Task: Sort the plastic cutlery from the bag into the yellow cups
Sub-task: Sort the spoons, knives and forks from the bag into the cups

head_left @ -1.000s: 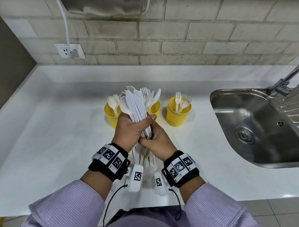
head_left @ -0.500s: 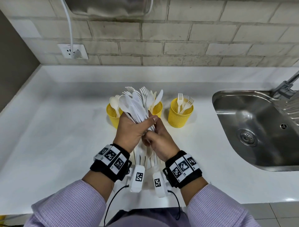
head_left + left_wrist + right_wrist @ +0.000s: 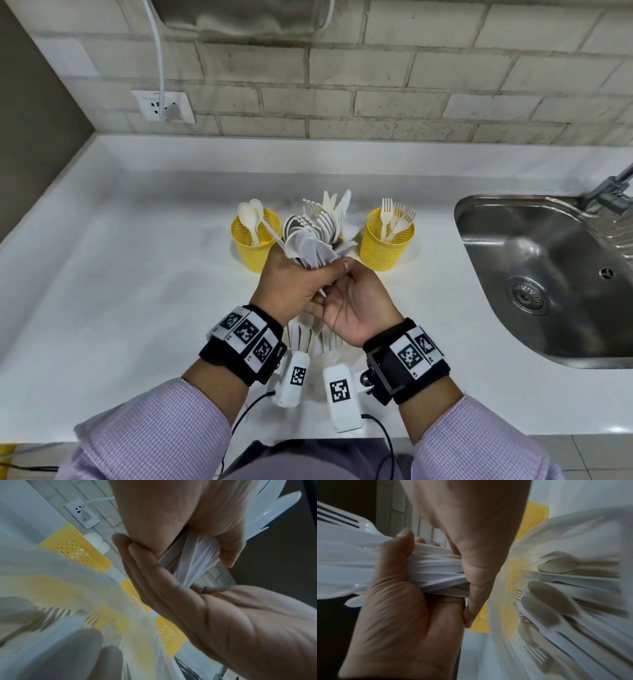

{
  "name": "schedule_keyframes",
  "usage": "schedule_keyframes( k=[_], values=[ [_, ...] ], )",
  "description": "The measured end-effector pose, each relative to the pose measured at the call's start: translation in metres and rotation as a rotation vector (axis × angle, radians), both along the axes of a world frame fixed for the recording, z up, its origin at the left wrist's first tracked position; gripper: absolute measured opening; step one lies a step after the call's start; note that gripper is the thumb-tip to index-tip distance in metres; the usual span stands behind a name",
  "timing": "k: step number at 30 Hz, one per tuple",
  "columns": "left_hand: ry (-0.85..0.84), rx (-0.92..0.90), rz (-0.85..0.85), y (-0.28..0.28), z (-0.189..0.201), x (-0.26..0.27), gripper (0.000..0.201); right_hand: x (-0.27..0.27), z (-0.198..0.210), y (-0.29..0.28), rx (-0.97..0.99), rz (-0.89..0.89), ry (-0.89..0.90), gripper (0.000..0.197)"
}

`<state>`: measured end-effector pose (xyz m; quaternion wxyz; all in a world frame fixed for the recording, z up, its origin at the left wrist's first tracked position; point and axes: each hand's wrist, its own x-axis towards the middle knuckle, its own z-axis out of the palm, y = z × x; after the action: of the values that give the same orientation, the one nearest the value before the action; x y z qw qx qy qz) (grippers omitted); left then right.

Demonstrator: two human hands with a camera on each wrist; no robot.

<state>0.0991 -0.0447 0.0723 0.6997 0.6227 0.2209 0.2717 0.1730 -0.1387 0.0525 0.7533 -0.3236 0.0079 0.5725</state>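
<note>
My left hand grips a thick bundle of white plastic cutlery, thumb laid across the handles. My right hand holds the same bundle just below, its thumb curled over the handles. The heads fan out toward the yellow cups. The left cup holds spoons and the right cup holds forks. The bundle hides most of the middle cup. The clear bag, with more spoons and forks in it, lies on the counter under my wrists.
A steel sink with a faucet is sunk into the white counter on the right. A wall socket with a plugged cable sits on the brick wall at the back left. The counter's front edge is close to my body.
The bundle has tipped forward toward the cups and its heads have fanned out. My right hand has rolled and now sits lower on the handles. My left hand keeps its grip.
</note>
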Motion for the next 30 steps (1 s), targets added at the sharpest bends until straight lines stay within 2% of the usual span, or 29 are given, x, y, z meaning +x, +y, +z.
schedule_keyframes(
  k=[2, 5, 10, 15, 20, 25, 27, 30],
  values=[
    [0.011, 0.019, 0.015, 0.001, -0.004, -0.001, 0.025, -0.001, -0.002, 0.000, -0.010, 0.003, 0.036, 0.062],
    [-0.013, 0.066, 0.032, -0.003, -0.005, -0.006, 0.028, -0.001, -0.003, -0.002, -0.040, -0.018, 0.089, 0.052],
    [0.026, 0.093, -0.024, -0.005, -0.010, -0.011, 0.026, -0.008, -0.003, 0.003, -0.065, -0.091, 0.038, 0.042],
    [0.042, 0.121, -0.034, -0.009, -0.017, -0.015, 0.041, -0.016, -0.001, 0.004, -0.052, -0.176, 0.068, 0.036],
    [0.051, 0.141, -0.040, -0.008, -0.013, -0.021, 0.031, -0.025, 0.006, 0.001, -0.042, -0.208, -0.034, 0.034],
    [0.036, 0.176, 0.006, -0.012, -0.008, -0.026, 0.022, -0.029, 0.007, 0.000, -0.038, -0.239, 0.033, 0.036],
    [0.031, 0.250, -0.014, -0.010, -0.004, -0.029, 0.023, -0.029, 0.007, -0.004, -0.094, -0.205, -0.060, 0.034],
    [-0.002, 0.374, -0.035, -0.005, 0.003, -0.033, 0.024, -0.022, 0.010, -0.011, -0.221, -0.225, -0.351, 0.026]
  ],
)
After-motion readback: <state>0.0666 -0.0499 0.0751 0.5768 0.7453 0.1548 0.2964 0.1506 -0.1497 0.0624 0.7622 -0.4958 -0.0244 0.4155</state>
